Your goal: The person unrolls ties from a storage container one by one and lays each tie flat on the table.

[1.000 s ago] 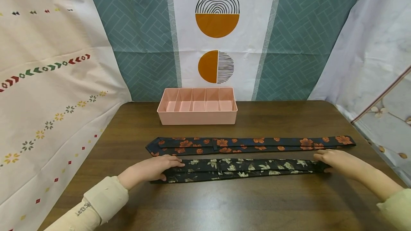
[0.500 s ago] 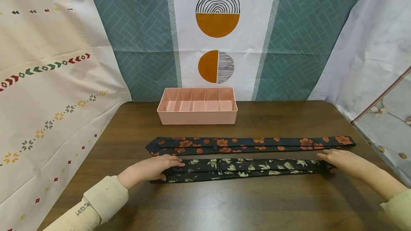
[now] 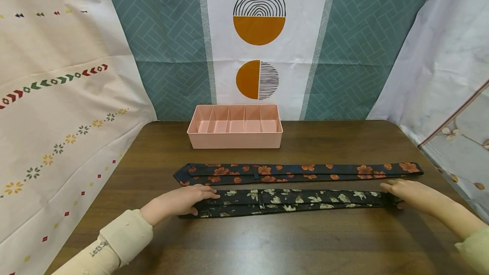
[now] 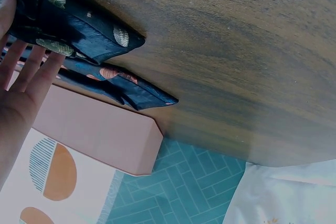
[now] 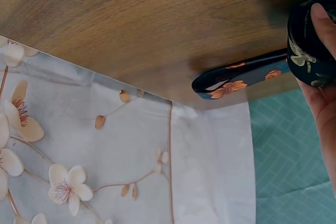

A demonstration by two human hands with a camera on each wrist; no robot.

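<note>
A dark necktie with pale flowers (image 3: pixel 302 200) lies lengthwise across the table, folded so that its layers run side by side. My left hand (image 3: pixel 177 203) holds its left end, thumb on the near edge and fingers on the far one. In the left wrist view, the tie's pointed tip (image 4: pixel 123 39) sticks out past that hand. The right end is gripped by my right hand (image 3: pixel 414 196); the right wrist view shows the rounded fold (image 5: pixel 304 51) between thumb and fingers. Just behind it, a dark necktie with orange flowers (image 3: pixel 298 172) stretches out parallel, touched by neither hand.
At the back of the brown table (image 3: pixel 328 139) stands a pink box (image 3: pixel 234 141) split into several compartments. A green and white patterned cloth (image 3: pixel 168 46) hangs behind it. Light printed cloths line the left (image 3: pixel 57 109) and right (image 3: pixel 431 75) sides.
My right hand has shifted a little to the right at the end of the pale-flowered necktie. The left hand and the orange-flowered necktie stay where they were.
</note>
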